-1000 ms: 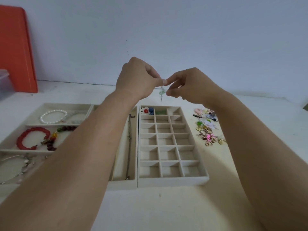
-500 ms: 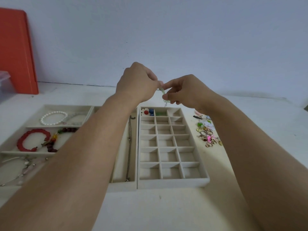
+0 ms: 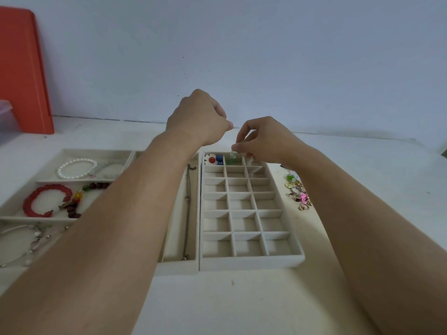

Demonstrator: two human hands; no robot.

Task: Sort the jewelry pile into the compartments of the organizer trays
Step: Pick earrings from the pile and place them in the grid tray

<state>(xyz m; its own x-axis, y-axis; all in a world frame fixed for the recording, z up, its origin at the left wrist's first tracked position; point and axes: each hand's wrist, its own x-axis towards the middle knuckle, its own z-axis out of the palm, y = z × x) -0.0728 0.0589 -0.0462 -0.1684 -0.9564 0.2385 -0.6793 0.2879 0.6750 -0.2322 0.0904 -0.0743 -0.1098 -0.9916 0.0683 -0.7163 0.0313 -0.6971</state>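
My right hand (image 3: 263,141) pinches a small pale green earring (image 3: 233,154) just above the top middle compartment of the beige grid tray (image 3: 251,264). That compartment holds a green piece (image 3: 229,162). The top left compartment holds a white flower piece (image 3: 211,160) and a blue one (image 3: 219,158). My left hand (image 3: 200,117) hovers a little higher and to the left, fingers curled, thumb against forefinger; nothing shows between them. The jewelry pile (image 3: 298,192) lies on the table right of the grid tray.
A second beige tray (image 3: 179,267) on the left holds a thin chain (image 3: 187,209), a pearl bracelet (image 3: 77,168), a red bracelet (image 3: 46,200) and beaded pieces. An orange board (image 3: 21,73) leans on the wall at far left, beside a clear container (image 3: 4,117).
The hands, joined on the green earring before, have parted. My right hand has lowered it to the grid tray's top row; my left hand stays higher.
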